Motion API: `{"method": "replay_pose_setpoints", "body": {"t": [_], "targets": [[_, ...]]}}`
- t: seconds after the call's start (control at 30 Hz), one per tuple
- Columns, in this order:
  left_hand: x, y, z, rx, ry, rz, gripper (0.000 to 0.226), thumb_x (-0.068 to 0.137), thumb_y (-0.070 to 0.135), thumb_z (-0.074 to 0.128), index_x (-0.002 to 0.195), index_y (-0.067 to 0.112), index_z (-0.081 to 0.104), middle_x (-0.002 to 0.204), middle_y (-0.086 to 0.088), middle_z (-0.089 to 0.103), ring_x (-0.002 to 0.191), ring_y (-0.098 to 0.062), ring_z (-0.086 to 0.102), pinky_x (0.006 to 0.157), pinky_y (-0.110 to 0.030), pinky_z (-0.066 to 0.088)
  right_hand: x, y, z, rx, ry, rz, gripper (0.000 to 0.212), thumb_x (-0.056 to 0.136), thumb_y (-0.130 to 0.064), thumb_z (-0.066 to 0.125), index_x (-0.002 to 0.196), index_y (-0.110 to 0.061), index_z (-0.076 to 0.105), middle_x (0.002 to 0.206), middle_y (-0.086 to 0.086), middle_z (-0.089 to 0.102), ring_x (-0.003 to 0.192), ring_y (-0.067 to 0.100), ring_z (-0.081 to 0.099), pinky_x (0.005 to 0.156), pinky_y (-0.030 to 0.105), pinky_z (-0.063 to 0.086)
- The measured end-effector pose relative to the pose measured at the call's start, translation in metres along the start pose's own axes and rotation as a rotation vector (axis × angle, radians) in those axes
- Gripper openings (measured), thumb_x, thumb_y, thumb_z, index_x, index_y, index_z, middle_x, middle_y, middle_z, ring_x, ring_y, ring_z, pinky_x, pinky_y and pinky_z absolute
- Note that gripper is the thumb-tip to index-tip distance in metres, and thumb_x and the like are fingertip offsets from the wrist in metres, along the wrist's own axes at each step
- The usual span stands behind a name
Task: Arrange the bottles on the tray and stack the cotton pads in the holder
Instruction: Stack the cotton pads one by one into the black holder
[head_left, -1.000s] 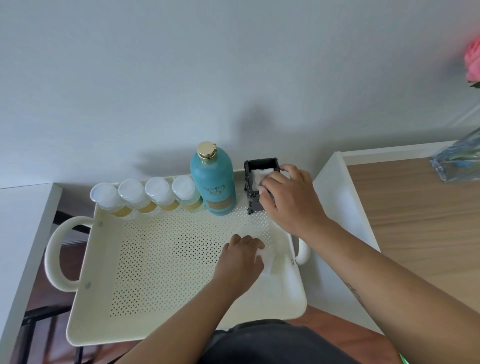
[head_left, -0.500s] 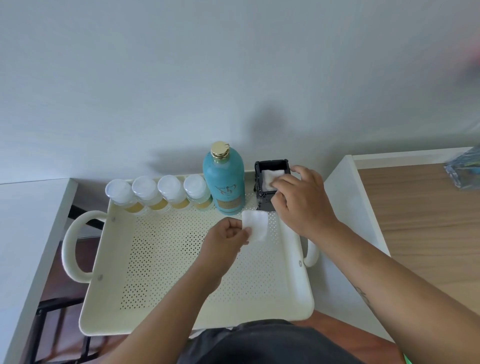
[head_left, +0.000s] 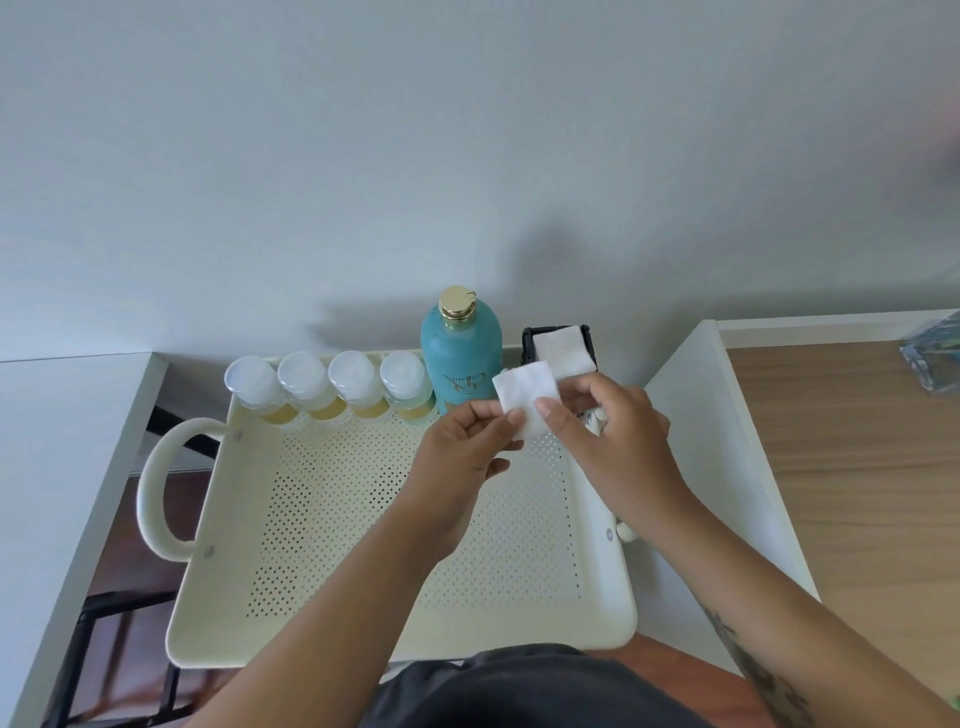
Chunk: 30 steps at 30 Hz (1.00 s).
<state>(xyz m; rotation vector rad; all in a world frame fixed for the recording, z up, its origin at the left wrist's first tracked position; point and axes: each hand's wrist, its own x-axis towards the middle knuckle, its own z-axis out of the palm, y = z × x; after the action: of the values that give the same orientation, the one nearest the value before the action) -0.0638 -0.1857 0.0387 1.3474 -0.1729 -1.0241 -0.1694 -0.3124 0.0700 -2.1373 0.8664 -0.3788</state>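
A cream perforated tray (head_left: 322, 545) with loop handles lies in front of me. Along its back wall stand several small clear-capped bottles (head_left: 332, 387) and a tall teal bottle (head_left: 460, 358) with a gold cap. At the back right corner the black holder (head_left: 530, 343) has a white cotton pad (head_left: 566, 351) sticking out of its top. My left hand (head_left: 462, 452) and my right hand (head_left: 618, 441) both pinch one square cotton pad (head_left: 524, 400) just in front of the holder, above the tray.
A white table top (head_left: 57, 441) lies to the left and a wood-topped white unit (head_left: 852, 467) to the right, with a glass object (head_left: 935, 358) at its far edge. A pale wall rises right behind the tray.
My left hand lifted a cotton pad from the tray floor up toward the holder. My right hand left the holder's top and now also grips that pad.
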Motion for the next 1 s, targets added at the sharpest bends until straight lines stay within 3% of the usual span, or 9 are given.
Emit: {"method": "replay_pose_setpoints", "body": {"t": [0.23,0.33,0.47,0.6,0.7,0.8,0.87,1.0], "targets": [[0.003,-0.005,-0.005,0.104,0.052,0.017,0.024,0.084,0.033,0.075,0.104,0.022,0.069,0.093,0.004,0.076,0.083,-0.01,0.067,0.079,-0.031,0.051,0.012,-0.008,-0.003,0.063,0.01,0.04,0.018,0.092,-0.035,0.058,0.086,-0.019,0.064,0.078,-0.006,0.066,0.079,0.019,0.06,0.081,0.049,0.049],[0.005,-0.021,-0.02,0.352,0.153,0.03,0.017,0.084,0.04,0.073,0.098,0.031,0.069,0.092,0.007,0.075,0.083,-0.005,0.068,0.073,-0.023,0.05,0.025,-0.007,-0.006,0.123,0.062,0.101,0.01,0.091,-0.034,0.061,0.09,-0.024,0.062,0.083,-0.008,0.065,0.089,0.022,0.061,0.089,0.053,0.046],[0.003,-0.05,-0.047,0.716,0.28,0.139,0.005,0.09,0.032,0.065,0.095,0.032,0.065,0.095,0.015,0.069,0.089,-0.003,0.061,0.076,-0.022,0.047,0.042,-0.001,-0.006,0.13,0.1,0.157,0.013,0.089,-0.034,0.063,0.094,-0.022,0.06,0.083,-0.008,0.064,0.088,0.022,0.06,0.092,0.056,0.044],[-0.002,-0.075,-0.074,1.159,0.306,0.3,0.026,0.089,0.027,0.065,0.114,0.018,0.066,0.112,0.006,0.068,0.107,-0.019,0.055,0.092,-0.037,0.047,0.054,0.01,0.002,-0.014,0.129,0.183,0.012,0.09,-0.033,0.062,0.092,-0.022,0.057,0.077,-0.013,0.057,0.09,0.023,0.058,0.086,0.039,0.036],[-0.007,-0.084,-0.09,1.318,0.351,0.295,0.036,0.088,0.03,0.066,0.121,0.017,0.062,0.122,0.003,0.063,0.116,-0.027,0.051,0.095,-0.045,0.044,0.054,0.016,0.004,-0.16,0.236,0.055,0.013,0.09,-0.028,0.062,0.096,-0.017,0.057,0.088,-0.004,0.056,0.091,0.026,0.054,0.079,0.034,0.027],[-0.008,-0.09,-0.107,1.413,0.363,0.244,0.048,0.088,0.036,0.063,0.131,0.017,0.056,0.139,0.001,0.054,0.13,-0.027,0.042,0.105,-0.048,0.038,0.048,0.018,0.004,-0.339,0.3,-0.235,0.01,0.089,-0.021,0.06,0.098,-0.016,0.06,0.101,0.001,0.06,0.095,0.029,0.053,0.076,0.033,0.03],[-0.007,-0.094,-0.118,1.464,0.371,0.206,0.054,0.089,0.04,0.06,0.137,0.018,0.05,0.15,-0.001,0.045,0.138,-0.03,0.035,0.111,-0.05,0.031,0.045,0.021,0.006,-0.434,0.245,-0.387,0.014,0.089,-0.02,0.059,0.101,-0.016,0.064,0.109,0.0,0.064,0.103,0.029,0.053,0.081,0.036,0.036],[-0.004,-0.099,-0.133,1.496,0.385,0.132,0.064,0.092,0.052,0.048,0.147,0.021,0.036,0.161,0.0,0.026,0.148,-0.028,0.019,0.119,-0.048,0.017,0.041,0.029,0.012,-0.541,0.119,-0.459,0.023,0.093,-0.026,0.054,0.108,-0.013,0.067,0.12,0.002,0.066,0.122,0.03,0.051,0.099,0.043,0.039]]}}
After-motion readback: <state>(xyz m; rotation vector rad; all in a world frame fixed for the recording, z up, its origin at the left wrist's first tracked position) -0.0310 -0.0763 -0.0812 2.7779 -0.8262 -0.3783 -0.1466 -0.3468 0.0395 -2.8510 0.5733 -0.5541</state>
